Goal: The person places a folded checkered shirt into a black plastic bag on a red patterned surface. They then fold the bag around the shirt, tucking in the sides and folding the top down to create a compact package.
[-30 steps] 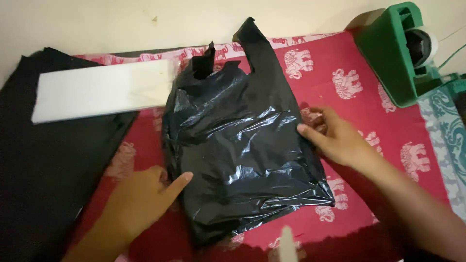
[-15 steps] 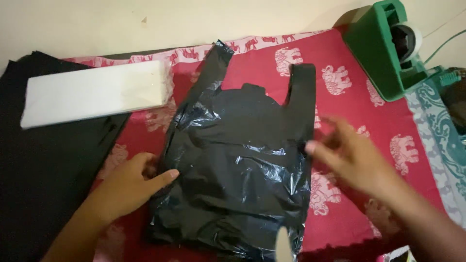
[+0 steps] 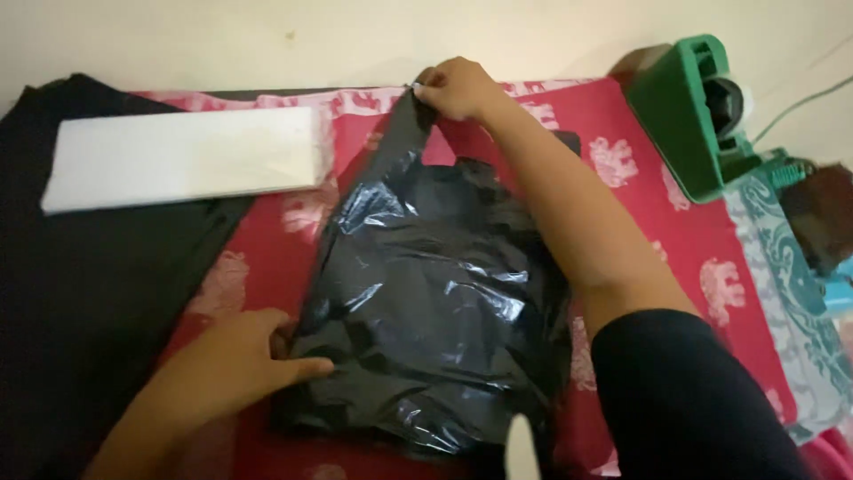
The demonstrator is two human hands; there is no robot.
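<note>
Bag (image 3: 435, 302) flat on red cloth (image 3: 657, 213), long axis running near to far. Near corner pinned under left hand (image 3: 240, 364) — fingers spread, pressing, not gripping. Far handle (image 3: 400, 133) pinched by right hand (image 3: 458, 87), reaching across — tape dispenser (image 3: 689, 111) beyond, right.

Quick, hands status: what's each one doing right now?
Left hand: open, pressing flat on the black plastic bag's lower left edge.
Right hand: closed, pinching the bag's left handle at the top.

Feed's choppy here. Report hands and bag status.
Left hand pressing black plastic bag flat at its lower corner. Right hand pinching top handle. Nothing lying on it.
</note>
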